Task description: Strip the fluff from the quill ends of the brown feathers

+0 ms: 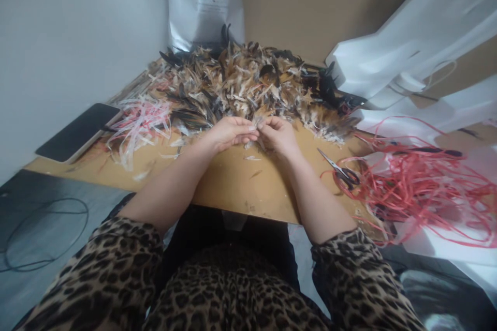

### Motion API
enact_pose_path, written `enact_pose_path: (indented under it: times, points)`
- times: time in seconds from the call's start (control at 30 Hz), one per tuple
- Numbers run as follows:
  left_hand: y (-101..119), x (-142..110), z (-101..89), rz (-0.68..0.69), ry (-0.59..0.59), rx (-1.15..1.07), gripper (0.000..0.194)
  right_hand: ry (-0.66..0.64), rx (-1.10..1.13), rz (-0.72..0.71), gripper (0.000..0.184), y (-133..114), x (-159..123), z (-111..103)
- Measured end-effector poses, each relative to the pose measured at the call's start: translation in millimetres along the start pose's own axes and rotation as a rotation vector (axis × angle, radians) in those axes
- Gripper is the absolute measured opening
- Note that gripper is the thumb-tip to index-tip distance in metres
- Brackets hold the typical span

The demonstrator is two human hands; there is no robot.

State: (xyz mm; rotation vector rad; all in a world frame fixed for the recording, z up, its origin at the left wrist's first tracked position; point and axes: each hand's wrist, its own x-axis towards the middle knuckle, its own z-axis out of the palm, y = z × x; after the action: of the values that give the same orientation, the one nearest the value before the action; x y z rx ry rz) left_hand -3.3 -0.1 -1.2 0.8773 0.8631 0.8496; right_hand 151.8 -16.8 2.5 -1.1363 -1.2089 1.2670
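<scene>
My left hand (pixel 232 132) and my right hand (pixel 280 136) meet over the table, just in front of a large heap of brown and black feathers (pixel 240 75). Between the fingertips of both hands is a small light-brown feather (pixel 264 113), its fluffy base pinched. Fine detail at the fingertips is too small to make out. Loose white bits of down (pixel 252 158) lie on the table below my hands.
Scissors (pixel 337 166) lie right of my forearm, beside a tangle of red plastic strips (pixel 423 186). Pink and white strips (pixel 142 119) and a phone (pixel 79 132) are at the left. A white bag (pixel 205 15) stands behind the heap. The table's front edge (pixel 248 209) is close.
</scene>
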Motion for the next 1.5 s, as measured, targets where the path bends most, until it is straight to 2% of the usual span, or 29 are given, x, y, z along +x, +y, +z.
enact_pose_path:
  times: [0.3, 0.47, 0.63, 0.83, 0.97, 1.07, 1.27, 1.37, 1.5]
  points:
    - [-2.2, 1.2, 2.0, 0.115, 0.061, 0.093, 0.008, -0.018, 0.133, 0.041, 0.031, 0.2, 0.5, 1.1]
    - [-2.6, -0.2, 5.0, 0.145, 0.047, 0.153, 0.011, 0.024, 0.144, 0.046, 0.03, -0.2, 0.8, 1.4]
    - [-3.3, -0.7, 5.2, 0.115, 0.003, 0.194, 0.008, 0.01, 0.163, 0.06, 0.03, 0.9, 0.8, 1.2]
    - [-3.3, -3.8, 5.6, 0.103, -0.011, 0.224, 0.01, 0.006, 0.099, 0.024, 0.029, -1.2, 0.5, 1.0]
    - [-2.3, -2.7, 2.5, 0.077, 0.0, 0.104, 0.013, -0.011, 0.058, -0.084, 0.029, -0.6, 1.3, 0.0]
    - [0.2, -1.0, -0.6, 0.051, 0.025, -0.017, 0.012, -0.058, -0.07, -0.192, 0.033, 3.3, 1.9, -2.7]
    - [0.1, 1.4, -4.5, 0.039, 0.013, -0.059, 0.01, -0.039, -0.635, -0.552, 0.021, 9.0, 0.9, -7.9]
    - [-2.4, 2.0, -4.3, 0.042, -0.004, -0.035, 0.012, -0.015, -0.765, -0.577, 0.015, 10.0, 0.4, -7.9]
    - [-4.2, 1.7, -2.1, 0.074, 0.015, 0.002, 0.014, 0.032, -0.771, -0.576, 0.014, 11.2, 0.8, -6.3]
